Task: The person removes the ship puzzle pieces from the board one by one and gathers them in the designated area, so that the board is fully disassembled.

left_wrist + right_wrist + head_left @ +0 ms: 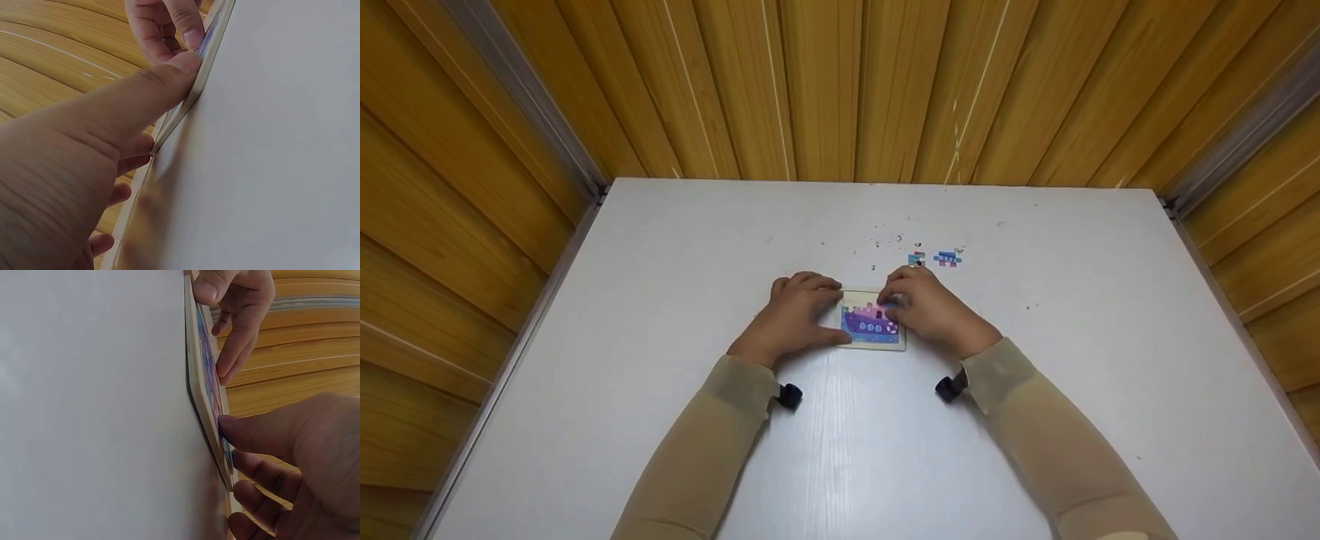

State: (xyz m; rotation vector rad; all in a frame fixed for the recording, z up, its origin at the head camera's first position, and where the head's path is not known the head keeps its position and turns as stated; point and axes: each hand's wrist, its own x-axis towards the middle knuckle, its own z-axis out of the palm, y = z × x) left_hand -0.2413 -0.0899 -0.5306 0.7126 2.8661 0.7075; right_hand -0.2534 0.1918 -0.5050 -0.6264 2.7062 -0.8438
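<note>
A small jigsaw puzzle [870, 328] with a purple boat picture lies in a cream tray [877, 347] on the white table. At its top, a strip of bare tray shows. My left hand [802, 311] grips the tray's left side, thumb on the near corner and fingers at the far corner. Over the puzzle's right part, my right hand [926, 307] has its thumb and forefinger bent together at a pink puzzle piece [886, 308], mostly hidden by the fingers. In the right wrist view, the right thumb [242, 430] touches the picture's surface.
Two loose puzzle pieces lie beyond my right hand: a blue one [947, 259] and a multicoloured one [916, 259]. Small crumbs or specks [898, 238] are scattered nearby on the white table [697, 240]. Yellow wood-look panels [825, 90] stand behind it.
</note>
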